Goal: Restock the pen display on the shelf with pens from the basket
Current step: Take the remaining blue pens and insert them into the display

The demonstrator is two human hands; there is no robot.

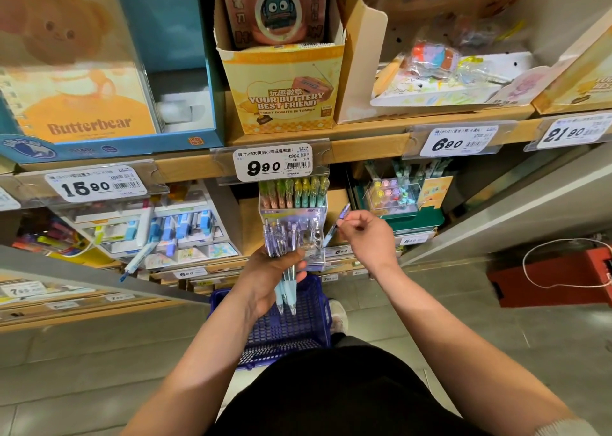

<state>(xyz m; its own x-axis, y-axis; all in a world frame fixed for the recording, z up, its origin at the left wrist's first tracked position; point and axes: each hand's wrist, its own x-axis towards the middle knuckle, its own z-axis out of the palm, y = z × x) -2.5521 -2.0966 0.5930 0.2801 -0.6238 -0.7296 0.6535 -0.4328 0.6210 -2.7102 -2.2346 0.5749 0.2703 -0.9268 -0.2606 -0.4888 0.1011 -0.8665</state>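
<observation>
One pen (336, 225) (purple) in right hand (367, 240)

At frame centre, a clear pen display (293, 218) is standing part-filled; a purple pen (333, 227) is tilting just right, a pen bundle (286, 288) hanging tips-down above the blue basket (314, 323).

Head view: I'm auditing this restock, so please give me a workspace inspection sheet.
Surface: shelf, wooden, price tags on its edge.
Job's things: display holds pens; basket on the floor below.
Clutter: loose pen tilted off the left shelf.
Hands: left hand grips pen bundle; right hand pinches one pen beside the display.
Cables: white cord looped over red box.
Surroundings: Butterbear box, tiled floor.
</observation>
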